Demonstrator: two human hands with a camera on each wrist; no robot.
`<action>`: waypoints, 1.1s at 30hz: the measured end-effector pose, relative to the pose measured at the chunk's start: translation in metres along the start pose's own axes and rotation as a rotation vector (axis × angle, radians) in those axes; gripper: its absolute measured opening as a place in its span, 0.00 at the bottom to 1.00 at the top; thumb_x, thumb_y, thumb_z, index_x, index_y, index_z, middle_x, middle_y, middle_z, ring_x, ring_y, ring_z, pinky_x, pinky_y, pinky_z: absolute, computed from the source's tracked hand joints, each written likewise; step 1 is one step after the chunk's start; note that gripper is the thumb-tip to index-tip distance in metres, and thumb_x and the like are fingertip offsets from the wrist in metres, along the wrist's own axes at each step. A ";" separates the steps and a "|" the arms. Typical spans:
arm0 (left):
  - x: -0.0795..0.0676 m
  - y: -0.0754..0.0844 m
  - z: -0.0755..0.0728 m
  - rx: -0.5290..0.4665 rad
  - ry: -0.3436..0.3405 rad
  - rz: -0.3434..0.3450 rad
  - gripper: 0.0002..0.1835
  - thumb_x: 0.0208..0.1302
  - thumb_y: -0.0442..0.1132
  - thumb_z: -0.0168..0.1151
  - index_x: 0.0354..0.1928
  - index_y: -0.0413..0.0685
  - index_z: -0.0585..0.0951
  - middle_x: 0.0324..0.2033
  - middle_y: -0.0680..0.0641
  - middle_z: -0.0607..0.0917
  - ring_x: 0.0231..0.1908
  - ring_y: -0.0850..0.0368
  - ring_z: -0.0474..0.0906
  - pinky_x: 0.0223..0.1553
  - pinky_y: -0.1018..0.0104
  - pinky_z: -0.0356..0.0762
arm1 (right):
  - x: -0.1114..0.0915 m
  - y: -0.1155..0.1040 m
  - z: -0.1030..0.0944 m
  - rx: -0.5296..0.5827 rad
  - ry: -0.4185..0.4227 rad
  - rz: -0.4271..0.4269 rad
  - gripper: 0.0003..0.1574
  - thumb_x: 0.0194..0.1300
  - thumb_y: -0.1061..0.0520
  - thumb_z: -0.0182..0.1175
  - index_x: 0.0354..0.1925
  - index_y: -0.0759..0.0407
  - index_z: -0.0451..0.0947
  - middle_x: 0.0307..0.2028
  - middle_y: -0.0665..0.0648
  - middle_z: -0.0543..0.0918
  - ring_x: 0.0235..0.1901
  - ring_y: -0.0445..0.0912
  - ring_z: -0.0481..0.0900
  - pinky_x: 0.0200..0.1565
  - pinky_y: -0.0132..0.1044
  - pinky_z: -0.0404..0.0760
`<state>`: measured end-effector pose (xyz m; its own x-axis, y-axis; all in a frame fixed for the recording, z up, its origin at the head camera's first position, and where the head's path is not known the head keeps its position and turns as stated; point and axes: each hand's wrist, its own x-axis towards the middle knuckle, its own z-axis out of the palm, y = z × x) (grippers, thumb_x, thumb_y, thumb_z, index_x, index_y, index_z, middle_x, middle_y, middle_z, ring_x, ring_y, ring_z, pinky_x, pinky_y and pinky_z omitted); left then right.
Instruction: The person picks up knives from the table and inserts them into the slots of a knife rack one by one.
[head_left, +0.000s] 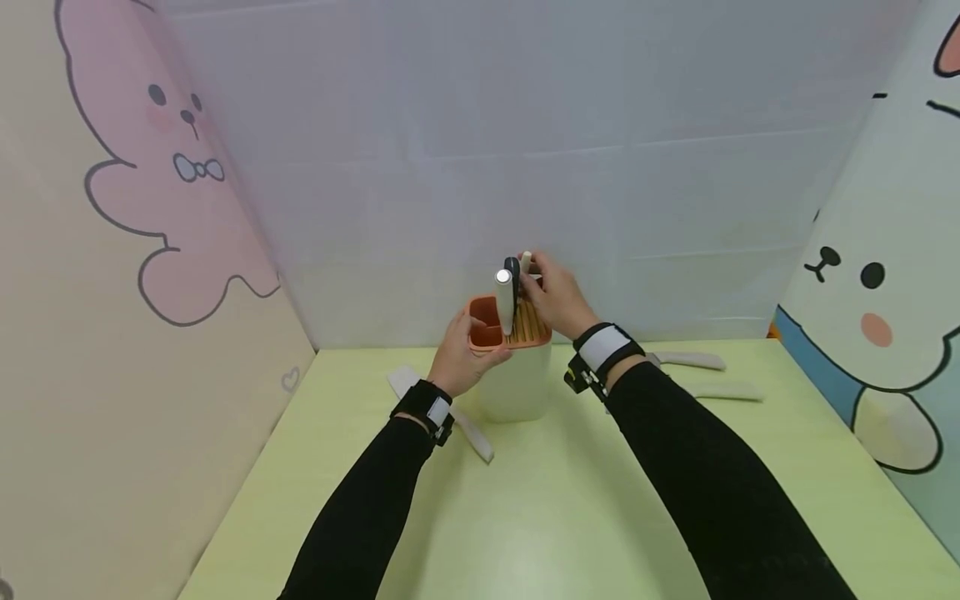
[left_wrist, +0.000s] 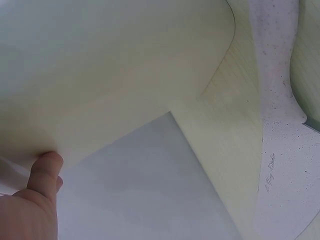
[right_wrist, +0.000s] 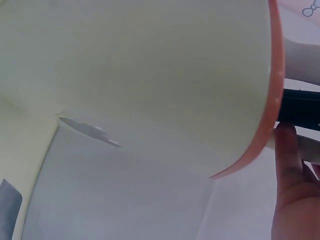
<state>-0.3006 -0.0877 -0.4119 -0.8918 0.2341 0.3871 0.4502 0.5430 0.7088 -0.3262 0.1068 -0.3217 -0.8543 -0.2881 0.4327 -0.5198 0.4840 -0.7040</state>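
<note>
A cream knife holder [head_left: 513,383] with an orange rim and a slotted top stands on the table. My left hand [head_left: 465,354] grips its upper left side, thumb across the front near the rim. Over the slots, at the rear right, my right hand [head_left: 553,293] pinches a knife's white handle [head_left: 526,261]; its blade is hidden. Beside it, a black handle [head_left: 512,268] and a thicker white handle [head_left: 504,304] stick up from the holder. In the right wrist view, a fingertip [right_wrist: 286,135] lies against the pinched handle, next to the black one.
A pale, speckled broad-bladed knife [head_left: 474,440] lies left of the holder, partly under my left wrist. On the right lie two white-handled knives [head_left: 692,360] [head_left: 727,391], partly behind my right forearm. A pale wall [head_left: 420,233] rises behind the table.
</note>
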 end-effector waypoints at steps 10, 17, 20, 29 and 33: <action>-0.001 0.003 -0.002 0.012 -0.003 -0.033 0.39 0.46 0.66 0.63 0.54 0.50 0.67 0.53 0.49 0.68 0.49 0.57 0.68 0.46 0.62 0.76 | -0.003 0.000 0.001 -0.034 -0.060 -0.026 0.21 0.73 0.57 0.43 0.62 0.55 0.62 0.57 0.62 0.73 0.51 0.51 0.75 0.50 0.45 0.77; -0.002 0.002 -0.002 0.028 0.006 -0.028 0.39 0.46 0.68 0.61 0.53 0.49 0.67 0.53 0.49 0.68 0.49 0.57 0.68 0.46 0.61 0.76 | -0.006 0.001 0.001 -0.054 -0.076 -0.019 0.24 0.73 0.58 0.43 0.65 0.53 0.61 0.58 0.60 0.73 0.50 0.50 0.76 0.50 0.47 0.77; -0.003 0.001 -0.002 0.030 0.011 -0.023 0.38 0.46 0.67 0.62 0.51 0.48 0.67 0.52 0.48 0.69 0.48 0.56 0.69 0.45 0.59 0.77 | -0.007 0.003 0.003 -0.063 -0.078 -0.006 0.26 0.73 0.59 0.43 0.67 0.53 0.59 0.59 0.60 0.72 0.50 0.49 0.76 0.51 0.46 0.76; -0.003 0.001 -0.001 0.038 0.010 -0.023 0.36 0.48 0.65 0.63 0.50 0.48 0.67 0.52 0.48 0.68 0.49 0.56 0.68 0.46 0.58 0.76 | -0.011 0.004 0.002 -0.033 -0.075 0.004 0.28 0.72 0.64 0.42 0.68 0.56 0.58 0.58 0.60 0.73 0.49 0.50 0.76 0.52 0.45 0.75; -0.003 0.001 -0.001 0.033 0.004 -0.031 0.37 0.47 0.66 0.62 0.51 0.49 0.67 0.53 0.48 0.68 0.49 0.56 0.68 0.46 0.59 0.76 | -0.015 0.007 -0.005 -0.013 -0.074 0.025 0.27 0.73 0.63 0.40 0.68 0.57 0.58 0.58 0.61 0.73 0.51 0.51 0.75 0.52 0.46 0.75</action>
<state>-0.2973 -0.0887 -0.4113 -0.9053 0.2132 0.3674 0.4201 0.5764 0.7009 -0.3166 0.1182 -0.3304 -0.8656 -0.3357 0.3716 -0.4982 0.5022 -0.7069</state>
